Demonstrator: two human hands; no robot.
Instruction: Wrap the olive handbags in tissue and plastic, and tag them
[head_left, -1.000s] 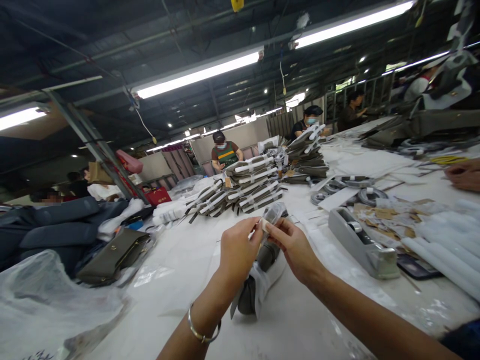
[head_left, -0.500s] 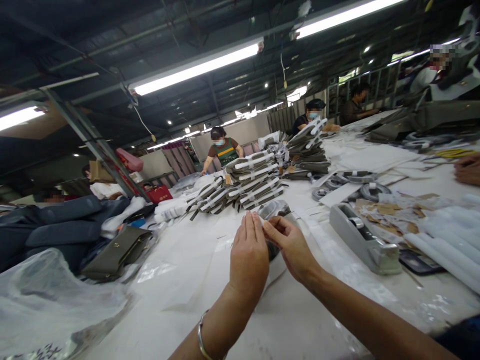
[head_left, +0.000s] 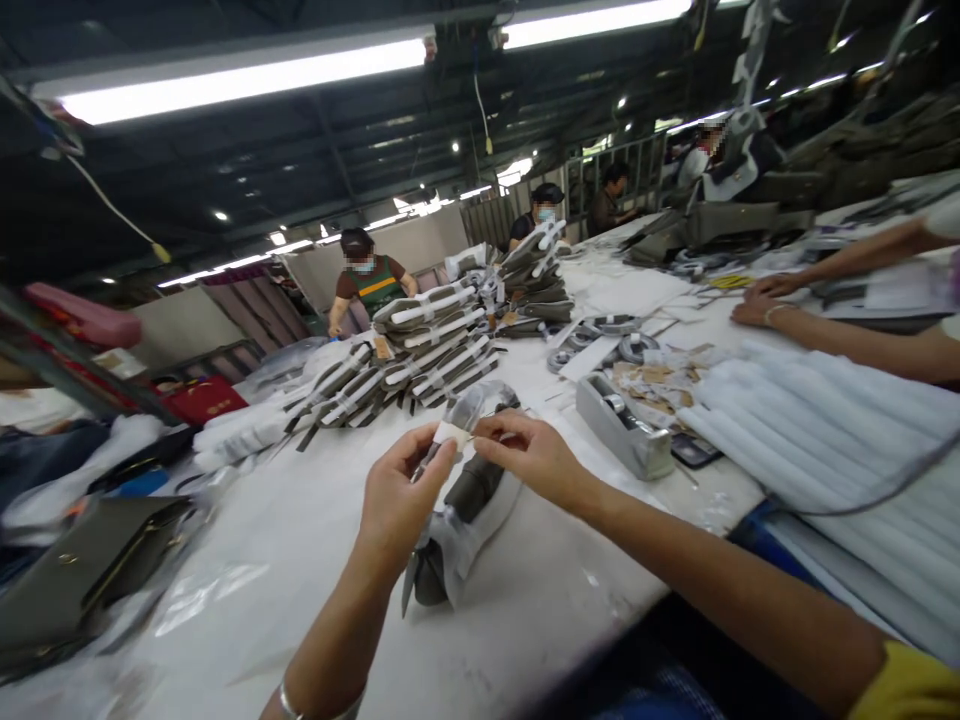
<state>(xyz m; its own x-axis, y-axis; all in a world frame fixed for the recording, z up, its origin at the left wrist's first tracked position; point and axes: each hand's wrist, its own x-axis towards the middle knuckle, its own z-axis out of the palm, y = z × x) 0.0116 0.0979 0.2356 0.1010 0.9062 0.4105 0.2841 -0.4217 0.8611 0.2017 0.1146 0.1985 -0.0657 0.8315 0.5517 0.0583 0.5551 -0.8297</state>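
Observation:
My left hand [head_left: 409,480] pinches a small white piece [head_left: 454,434], perhaps paper or foam, between thumb and fingers. Opposite it, my right hand [head_left: 536,455] has thumb and forefinger closed at the piece's right edge. Just below both hands, a dark olive strap-like item [head_left: 474,488] lies on the white table, partly wrapped in thin whitish sheet [head_left: 465,545]. Clear plastic [head_left: 469,402] covers its far end. My fingers hide part of the item.
A grey tape dispenser [head_left: 622,425] stands right of my right hand, near a dark phone-like object [head_left: 695,450]. Wrapped olive straps [head_left: 435,340] are piled ahead. White foam rolls [head_left: 832,420] lie right, an olive bag [head_left: 82,570] left. A co-worker's hands [head_left: 772,300] rest at far right.
The view has swung right. My left hand has turned from flat, fingers together, to a pinch on the white piece. More of the olive item now shows below my hands.

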